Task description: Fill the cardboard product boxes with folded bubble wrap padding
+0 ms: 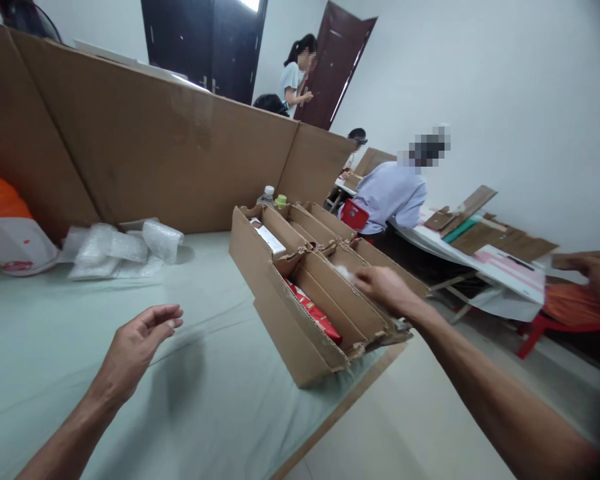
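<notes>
A divided cardboard box (280, 320) with several open compartments stands near the table's right edge. My right hand (383, 287) is over a compartment on the box's right side, fingers closed on a small whitish piece (345, 272), blurred and partly hidden. Inside the near left compartment lies a red packet (315, 313). A white carton (267, 237) sits in the far left one. Left of the box, my left hand (140, 347) hovers above the table with nothing in it, its fingers slightly curled and the thumb apart.
Bubble wrap pieces (125, 250) are heaped on the green-covered table (215, 413), beside an orange and white container (13, 227). A cardboard wall (180, 140) runs along the back. Two bottles (267, 195) stand behind the box. Other people work beyond, around a white table (510, 280).
</notes>
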